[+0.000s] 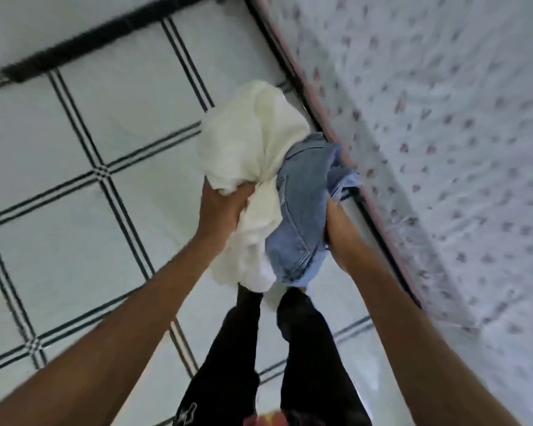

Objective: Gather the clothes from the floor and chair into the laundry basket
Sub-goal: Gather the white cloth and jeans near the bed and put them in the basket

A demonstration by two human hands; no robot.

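A bunched cream-white garment (253, 136) hangs in front of me, gripped by my left hand (220, 207) around its gathered middle. Beside it on the right is a pair of light blue jeans (302, 210), and my right hand (336, 222) grips its right side from underneath. The two garments press against each other above the floor. No laundry basket or chair is in view.
White floor tiles with dark striped lines (105, 173) spread to the left. A bed with a white sheet printed with small pink flowers (443, 133) runs along the right. A dark baseboard (90, 41) crosses the top left. My legs in black trousers (259, 348) stand below.
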